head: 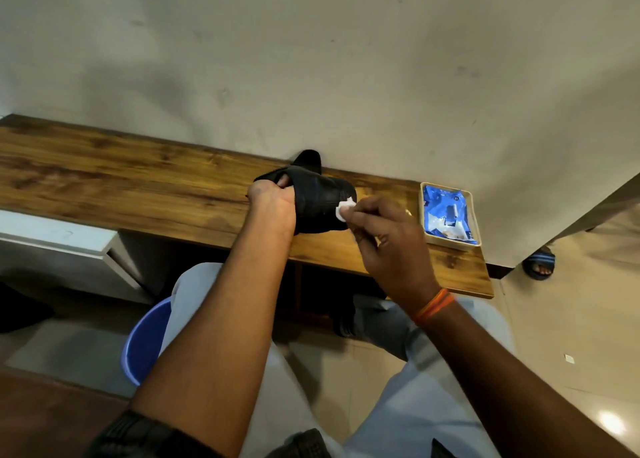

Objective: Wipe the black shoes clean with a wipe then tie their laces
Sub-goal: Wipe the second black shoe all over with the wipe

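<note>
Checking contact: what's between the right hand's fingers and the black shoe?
Head view: a small white wipe, pinched by the right hand, lies against the black shoe. The left hand holds the shoe.

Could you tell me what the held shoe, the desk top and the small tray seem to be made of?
Held shoe: smooth black leather or a leather-like synthetic, going by its dull sheen; which one is unclear. Desk top: wood or wood-look laminate, with brown grain streaks and knots. Small tray: probably cream plastic, with a plain, even rim.
</note>
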